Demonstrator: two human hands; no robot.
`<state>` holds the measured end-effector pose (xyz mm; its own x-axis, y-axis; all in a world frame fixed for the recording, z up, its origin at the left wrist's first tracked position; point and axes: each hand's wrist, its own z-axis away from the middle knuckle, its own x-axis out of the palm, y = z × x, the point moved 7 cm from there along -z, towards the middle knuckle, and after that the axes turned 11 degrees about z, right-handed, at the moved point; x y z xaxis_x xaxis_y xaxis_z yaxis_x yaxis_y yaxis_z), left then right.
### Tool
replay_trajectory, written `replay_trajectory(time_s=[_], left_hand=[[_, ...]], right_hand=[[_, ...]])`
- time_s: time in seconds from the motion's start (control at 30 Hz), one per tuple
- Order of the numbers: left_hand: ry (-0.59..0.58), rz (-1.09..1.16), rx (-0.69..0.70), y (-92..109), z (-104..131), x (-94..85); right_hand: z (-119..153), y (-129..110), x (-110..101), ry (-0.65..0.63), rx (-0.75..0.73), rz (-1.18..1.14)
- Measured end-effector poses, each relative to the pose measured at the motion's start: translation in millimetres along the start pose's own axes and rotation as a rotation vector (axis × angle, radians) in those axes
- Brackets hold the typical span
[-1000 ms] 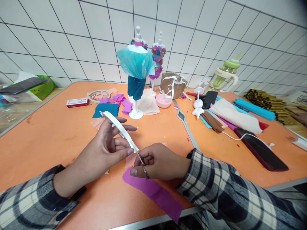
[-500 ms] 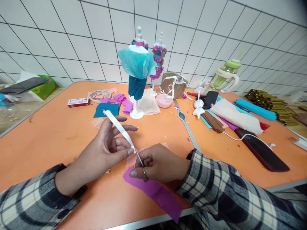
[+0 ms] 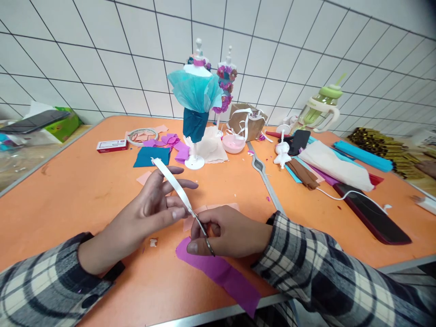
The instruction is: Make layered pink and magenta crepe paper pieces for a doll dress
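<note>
I have my left hand [image 3: 153, 210] reaching in from the near left, palm turned inward, fingers spread and slightly curled toward the far edge of the table [image 3: 95, 204]. It is open, with the white strip [image 3: 173, 181] slanting across in front of the fingers; I cannot tell whether the thumb presses on it. My right hand [image 3: 227, 230] comes from the near right, knuckles up, closed around what look like small metal scissors [image 3: 206, 237], whose tips meet the strip's lower end just beside my left thumb. Both wrists are held low over the near half.

The purple paper [image 3: 221, 277] runs from beneath my right hand out over the near edge. On the left I have a wide stretch of orange surface between my forearm and the left edge. Ahead, a shorter gap separates my left fingertips from the dress form [image 3: 195, 122], upright toward the far edge, and the teal paper [image 3: 151, 157] lies close beyond that hand. To the right, room is tighter: the grey strap [image 3: 264, 175] reaches down to my sleeve [image 3: 306, 259], and the dark phone [image 3: 371, 218] lies beyond it, toward the right edge.
</note>
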<state>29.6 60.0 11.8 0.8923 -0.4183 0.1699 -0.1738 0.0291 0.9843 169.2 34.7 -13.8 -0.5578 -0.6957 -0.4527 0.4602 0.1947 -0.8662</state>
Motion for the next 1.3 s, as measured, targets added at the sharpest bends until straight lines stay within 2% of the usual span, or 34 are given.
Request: replay_trajectory(time_s=[0.1,0.37,0.73,0.83,1.0,1.2,1.3], left_hand=[[0.086,-0.044,0.009,-1,-2,-7.2],[0.183,-0.078,0.008,-1,-6,-9.8],[0.236,-0.078,0.047,2,-4,-12.4],[0.25,-0.078,0.062,5,-5,-12.8],[0.279,-0.045,0.089,8,-3,-11.8],[0.287,-0.039,0.112,13,-2,-10.3],[0.277,-0.053,0.132,13,-3,-10.0]], right_hand=[[1,-1,-1,0.026,0.011,0.076],[-1,4,-1,0.055,0.069,0.193],[2,4,-2,0.118,0.087,0.303],[1,7,0,0.085,0.104,0.242],[-1,10,4,-0.015,0.111,0.014],[-1,8,0,0.025,0.122,0.017],[-1,10,4,-0.037,0.148,-0.098]])
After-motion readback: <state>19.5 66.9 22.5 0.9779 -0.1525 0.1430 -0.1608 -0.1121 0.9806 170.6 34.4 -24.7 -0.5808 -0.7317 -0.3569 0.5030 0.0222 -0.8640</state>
